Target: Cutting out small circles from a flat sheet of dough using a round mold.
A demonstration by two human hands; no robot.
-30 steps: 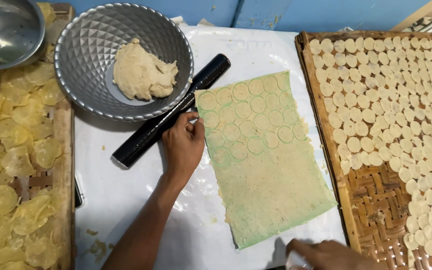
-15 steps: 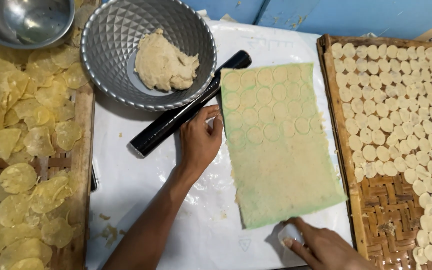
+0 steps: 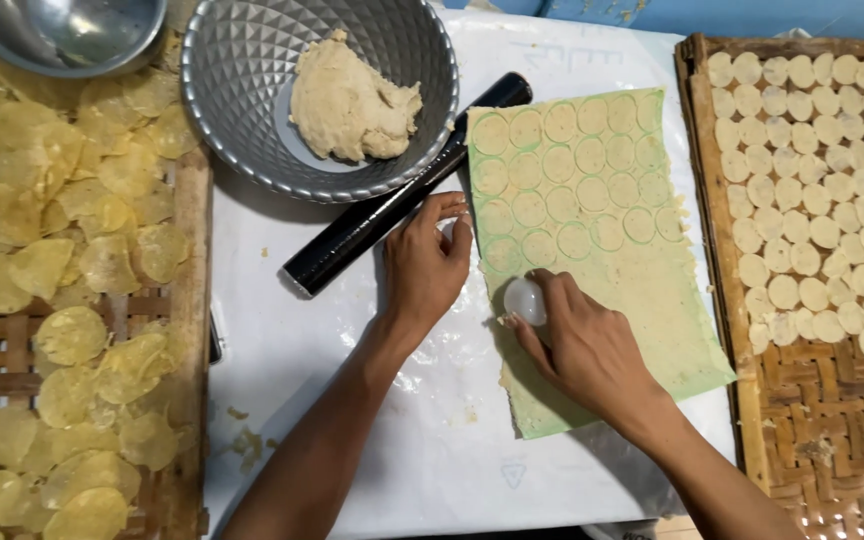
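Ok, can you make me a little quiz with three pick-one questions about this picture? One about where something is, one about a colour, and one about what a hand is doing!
1. Where is the lump of dough?
A. In the patterned metal bowl
B. On the woven tray
C. On the black rolling pin

2. What colour is the edge of the rolled-out dough sheet?
A. Red
B. Green
C. Blue

3. What is the right hand doing?
A. Resting flat and empty
B. Lifting the bowl
C. Pressing a small round cutter on the sheet

Answers: 1 A, the lump sits inside the bowl. 2 B, the sheet's border looks pale green. 3 C, its fingers wrap the cutter while the left hand rests beside the sheet.
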